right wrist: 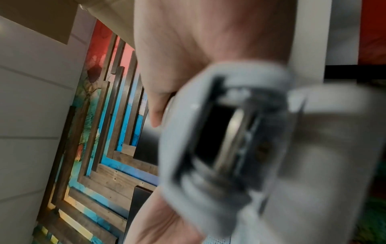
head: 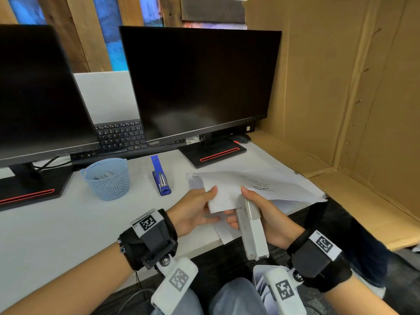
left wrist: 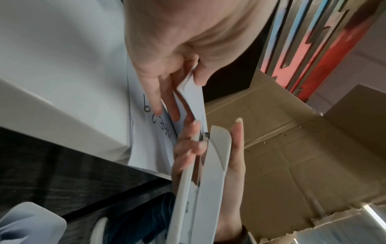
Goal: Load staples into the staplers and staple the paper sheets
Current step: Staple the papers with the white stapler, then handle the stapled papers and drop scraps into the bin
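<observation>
Head view shows my left hand point(head: 195, 210) pinching the near corner of the white paper sheets point(head: 229, 192), thumb on top, fingers curled underneath. My right hand point(head: 261, 214) wraps the long white plastic stapler point(head: 251, 233): thumb pressed along its top near the nose, fingers curled under its base. The stapler's nose sits over the sheets' corner, just beside my left thumb; the exact mouth is covered by paper and thumb, so I cannot tell how far the corner goes in.

Left wrist view looks up from below. My left fingers point(left wrist: 154, 99) lie under the sheets, partly covering upside-down handwriting I cannot read in full. The stapler point(left wrist: 213, 165) shows as two pale arms with a narrow gap, my right fingertips point(left wrist: 194, 132) curled on one side and my thumb point(left wrist: 237, 132) laid straight along the other.

Right wrist view is mostly a blur: the stapler's rear end point(right wrist: 229, 140) fills it, a dark opening with metal parts inside that I cannot make out, my palm behind.

Outward, the sheets lie fanned over the white desk point(head: 68, 223), their far edges overhanging its right end. A blue metal stapler point(head: 161, 178) lies flat, well left of the paper. Beside it stands a pale blue perforated plastic basket point(head: 108, 180) with small greyish things inside, too indistinct to name. Behind are two dark monitors point(head: 200, 83), a black keyboard point(head: 122, 135) half hidden between them, and a brown cardboard wall point(head: 341, 87) on the right.
</observation>
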